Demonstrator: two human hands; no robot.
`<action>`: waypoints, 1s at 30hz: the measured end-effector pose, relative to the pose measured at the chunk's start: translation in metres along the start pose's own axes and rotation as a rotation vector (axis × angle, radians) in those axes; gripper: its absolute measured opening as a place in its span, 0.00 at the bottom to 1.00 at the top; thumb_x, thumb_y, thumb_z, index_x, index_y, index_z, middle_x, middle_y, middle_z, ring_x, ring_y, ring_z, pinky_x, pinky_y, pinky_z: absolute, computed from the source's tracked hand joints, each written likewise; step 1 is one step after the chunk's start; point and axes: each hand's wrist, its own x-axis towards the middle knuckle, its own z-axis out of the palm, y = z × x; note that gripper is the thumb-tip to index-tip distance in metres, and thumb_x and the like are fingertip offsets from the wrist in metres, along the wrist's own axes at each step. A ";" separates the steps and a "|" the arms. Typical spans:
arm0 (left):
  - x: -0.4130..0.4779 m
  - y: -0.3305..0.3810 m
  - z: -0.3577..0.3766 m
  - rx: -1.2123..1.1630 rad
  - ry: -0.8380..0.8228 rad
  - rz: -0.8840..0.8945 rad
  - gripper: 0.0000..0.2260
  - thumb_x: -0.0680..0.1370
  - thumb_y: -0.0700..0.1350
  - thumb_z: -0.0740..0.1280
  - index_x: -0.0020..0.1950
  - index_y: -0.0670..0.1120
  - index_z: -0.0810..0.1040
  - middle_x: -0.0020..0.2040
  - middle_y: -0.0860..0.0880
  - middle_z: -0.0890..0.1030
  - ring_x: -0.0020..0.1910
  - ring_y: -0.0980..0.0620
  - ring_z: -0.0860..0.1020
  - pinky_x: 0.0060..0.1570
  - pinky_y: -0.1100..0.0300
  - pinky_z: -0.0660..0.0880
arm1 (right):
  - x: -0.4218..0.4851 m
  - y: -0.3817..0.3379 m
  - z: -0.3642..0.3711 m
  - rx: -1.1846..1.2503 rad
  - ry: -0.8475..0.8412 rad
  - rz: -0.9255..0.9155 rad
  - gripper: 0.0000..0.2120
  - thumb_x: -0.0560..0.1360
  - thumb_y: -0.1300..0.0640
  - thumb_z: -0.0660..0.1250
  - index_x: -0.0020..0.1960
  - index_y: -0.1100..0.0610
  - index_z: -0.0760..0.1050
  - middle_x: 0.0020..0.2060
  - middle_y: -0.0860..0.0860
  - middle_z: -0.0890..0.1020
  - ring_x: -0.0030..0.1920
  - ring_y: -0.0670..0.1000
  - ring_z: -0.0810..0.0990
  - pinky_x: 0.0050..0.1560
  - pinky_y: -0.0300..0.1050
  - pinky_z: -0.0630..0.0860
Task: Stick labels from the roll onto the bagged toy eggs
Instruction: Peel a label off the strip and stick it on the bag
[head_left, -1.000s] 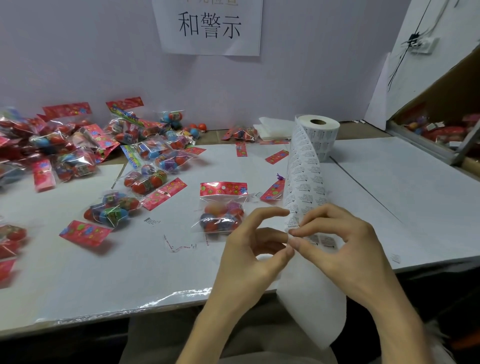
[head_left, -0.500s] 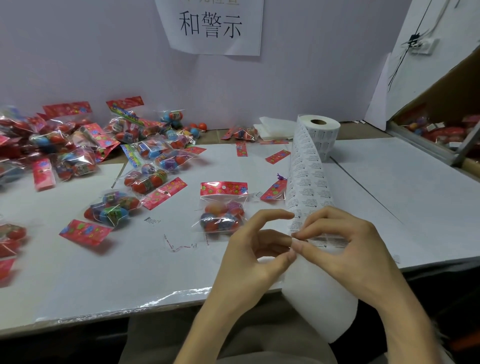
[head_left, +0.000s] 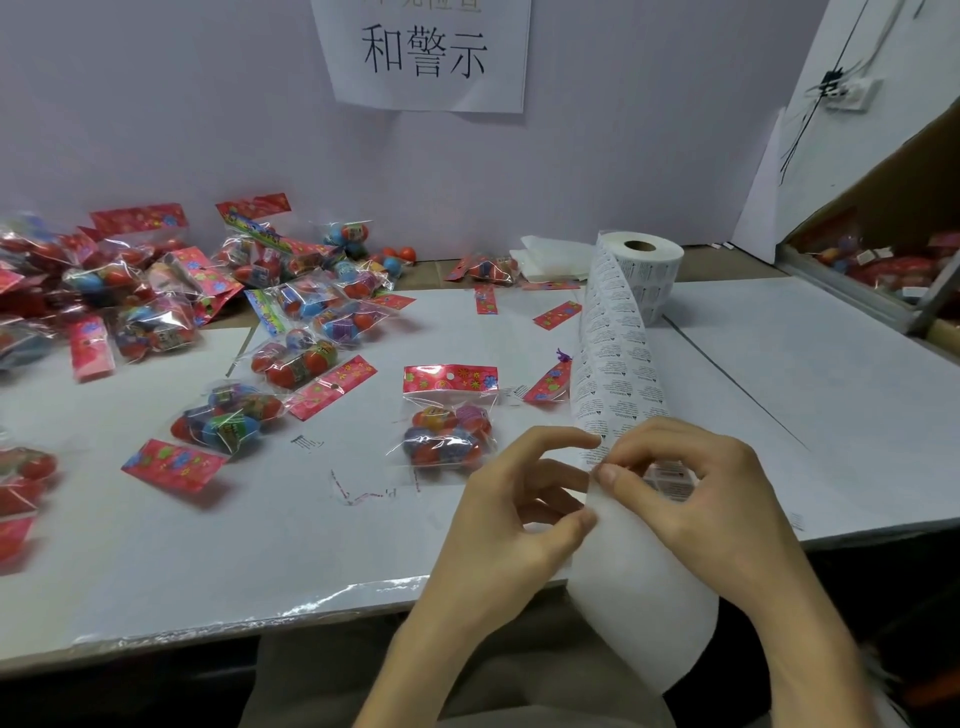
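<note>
A white label roll (head_left: 647, 270) stands at the back of the table, and its printed strip (head_left: 613, 374) runs down to my hands. My right hand (head_left: 696, 499) pinches the strip's left edge between thumb and forefinger. My left hand (head_left: 514, 525) touches the same edge with thumb and forefinger, its other fingers curled. Bare backing paper (head_left: 644, 597) hangs below my hands over the table edge. One bag of toy eggs (head_left: 449, 423) with a red header card lies just left of my left hand.
Several more bagged eggs (head_left: 156, 306) are heaped at the left and back left of the white table (head_left: 779, 389). Loose red header cards (head_left: 556, 314) lie near the roll. A cardboard box (head_left: 883, 260) with bagged eggs stands at the right.
The strip has slid slightly further down through my fingers, with more bare backing hanging below. Both hands stay at the strip's edge, barely shifted.
</note>
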 end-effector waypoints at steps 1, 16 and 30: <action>0.000 -0.001 0.000 -0.004 -0.003 -0.003 0.22 0.75 0.37 0.73 0.62 0.60 0.79 0.51 0.52 0.85 0.50 0.49 0.85 0.52 0.58 0.82 | 0.000 0.001 0.000 -0.003 0.012 0.004 0.10 0.71 0.60 0.77 0.38 0.47 0.82 0.39 0.41 0.83 0.43 0.47 0.83 0.43 0.30 0.74; 0.000 0.004 -0.006 -0.009 -0.066 -0.090 0.06 0.81 0.50 0.68 0.54 0.56 0.84 0.30 0.50 0.75 0.31 0.56 0.72 0.36 0.66 0.72 | 0.069 -0.054 -0.024 0.425 0.518 -0.087 0.04 0.76 0.50 0.75 0.47 0.50 0.83 0.31 0.49 0.83 0.30 0.47 0.79 0.33 0.39 0.75; 0.008 0.009 -0.027 -0.622 0.143 -0.291 0.21 0.81 0.60 0.62 0.46 0.47 0.86 0.34 0.44 0.80 0.29 0.51 0.76 0.38 0.58 0.79 | 0.052 -0.042 0.001 0.343 -0.189 -0.091 0.18 0.69 0.61 0.80 0.54 0.44 0.83 0.42 0.45 0.88 0.47 0.48 0.87 0.56 0.41 0.81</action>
